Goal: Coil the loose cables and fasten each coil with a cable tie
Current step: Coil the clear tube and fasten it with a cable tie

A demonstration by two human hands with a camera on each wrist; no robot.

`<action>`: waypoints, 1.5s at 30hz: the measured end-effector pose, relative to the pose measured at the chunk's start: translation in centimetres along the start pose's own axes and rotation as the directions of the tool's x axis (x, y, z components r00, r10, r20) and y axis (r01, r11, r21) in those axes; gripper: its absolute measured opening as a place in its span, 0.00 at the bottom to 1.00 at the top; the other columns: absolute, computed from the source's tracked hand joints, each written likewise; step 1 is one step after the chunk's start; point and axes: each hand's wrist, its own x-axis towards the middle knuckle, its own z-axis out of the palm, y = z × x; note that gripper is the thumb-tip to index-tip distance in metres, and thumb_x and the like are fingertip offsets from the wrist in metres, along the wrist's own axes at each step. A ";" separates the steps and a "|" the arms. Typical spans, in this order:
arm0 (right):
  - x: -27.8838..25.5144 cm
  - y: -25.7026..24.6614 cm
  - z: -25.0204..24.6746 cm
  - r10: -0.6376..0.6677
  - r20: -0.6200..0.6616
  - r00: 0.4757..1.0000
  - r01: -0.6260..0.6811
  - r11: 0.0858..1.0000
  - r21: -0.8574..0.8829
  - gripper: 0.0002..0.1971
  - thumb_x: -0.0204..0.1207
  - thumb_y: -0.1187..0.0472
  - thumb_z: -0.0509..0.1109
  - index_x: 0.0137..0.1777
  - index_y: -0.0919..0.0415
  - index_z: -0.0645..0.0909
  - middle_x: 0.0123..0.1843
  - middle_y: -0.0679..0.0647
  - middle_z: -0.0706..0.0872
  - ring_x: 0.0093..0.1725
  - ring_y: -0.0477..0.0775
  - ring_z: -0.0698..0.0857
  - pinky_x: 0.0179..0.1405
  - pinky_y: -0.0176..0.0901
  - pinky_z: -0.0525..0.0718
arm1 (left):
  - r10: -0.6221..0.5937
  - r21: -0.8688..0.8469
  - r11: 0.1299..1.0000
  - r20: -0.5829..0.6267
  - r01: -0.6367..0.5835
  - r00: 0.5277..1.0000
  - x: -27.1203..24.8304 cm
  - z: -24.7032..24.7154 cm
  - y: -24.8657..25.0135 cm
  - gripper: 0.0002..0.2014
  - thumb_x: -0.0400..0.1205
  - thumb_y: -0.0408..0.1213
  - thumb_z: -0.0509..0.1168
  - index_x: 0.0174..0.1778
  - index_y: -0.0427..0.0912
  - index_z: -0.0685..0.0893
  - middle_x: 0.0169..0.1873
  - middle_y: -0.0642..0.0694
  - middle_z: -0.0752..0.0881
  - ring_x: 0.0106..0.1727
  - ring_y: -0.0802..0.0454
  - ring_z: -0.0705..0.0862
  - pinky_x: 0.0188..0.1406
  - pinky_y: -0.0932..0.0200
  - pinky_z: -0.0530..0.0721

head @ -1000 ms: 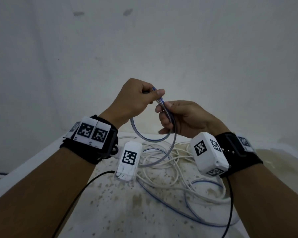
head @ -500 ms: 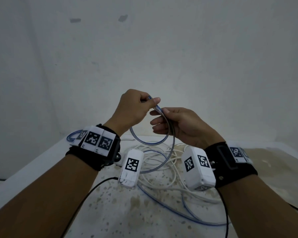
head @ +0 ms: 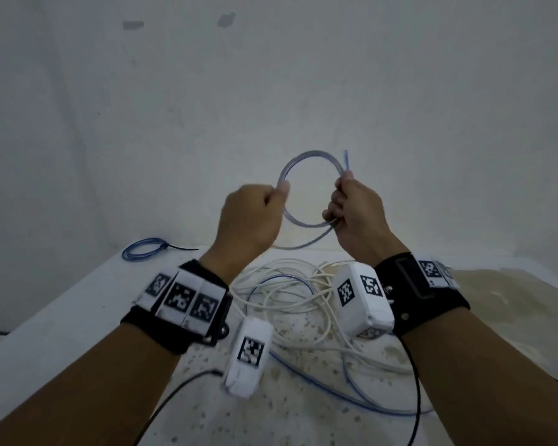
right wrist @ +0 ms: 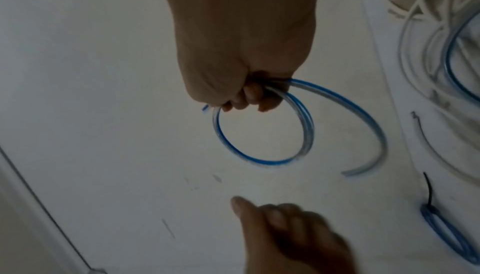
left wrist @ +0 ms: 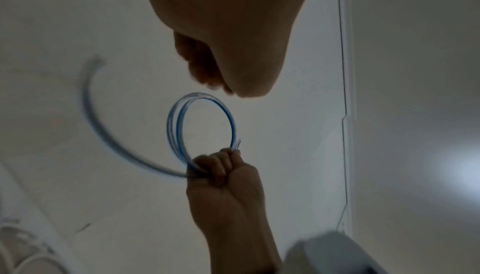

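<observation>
Across the lower half of the head view our white table carries the heap of loose white cables, with a stray blue cable trailing toward the lower right. At the upper left edge of the table lies a finished blue coil, already cinched by a black cable tie, so we judge one cable done.

Half a second ago our hands were close together low over the heap, working a hanging loop. Now they have risen to the middle of the frame and drawn apart, and the loop has rounded into a neat ring, the blue coil in hand.

Our right hand is clamped on the ring's right side, fingers curled round the gathered turns, the cable's short end poking up above the fist. Our left hand pinches the ring's left side in the head view; the wrist views show it curled but a little off the loop, so we cannot tell how firmly it holds.

A tail still runs down from the ring to the table, so we judge more winding remains before any tie goes on.
</observation>
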 end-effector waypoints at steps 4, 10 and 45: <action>-0.2 0.2 0.2 0.047 -0.080 0.996 -0.032 0.982 0.184 0.17 0.90 0.53 0.57 0.39 0.59 0.72 0.22 0.48 0.63 0.20 0.47 0.59 0.24 0.39 0.71 | -0.414 -0.148 0.798 0.570 0.584 0.710 -3.5 2.3 0.9 0.33 0.87 0.61 0.50 0.51 0.32 0.83 0.35 0.40 0.92 0.33 0.48 0.88 0.31 0.59 0.84; -1.9 2.3 0.7 0.088 -0.070 0.994 -0.071 0.973 0.220 0.17 0.90 0.53 0.56 0.39 0.58 0.71 0.21 0.47 0.63 0.19 0.47 0.60 0.25 0.40 0.72 | -0.561 -0.818 0.308 0.257 0.486 0.787 -1.2 3.9 -0.6 0.12 0.91 0.35 0.54 0.51 0.31 0.79 0.53 0.31 0.86 0.46 0.42 0.89 0.41 0.56 0.88; -2.9 3.8 1.2 0.178 0.138 0.974 -0.222 0.864 0.452 0.17 0.89 0.50 0.55 0.43 0.58 0.73 0.23 0.49 0.66 0.19 0.47 0.63 0.20 0.38 0.71 | -0.477 -0.624 0.724 -0.147 0.293 0.867 -2.3 4.7 -2.1 0.18 0.89 0.36 0.57 0.35 0.37 0.84 0.32 0.45 0.88 0.22 0.58 0.84 0.33 0.53 0.84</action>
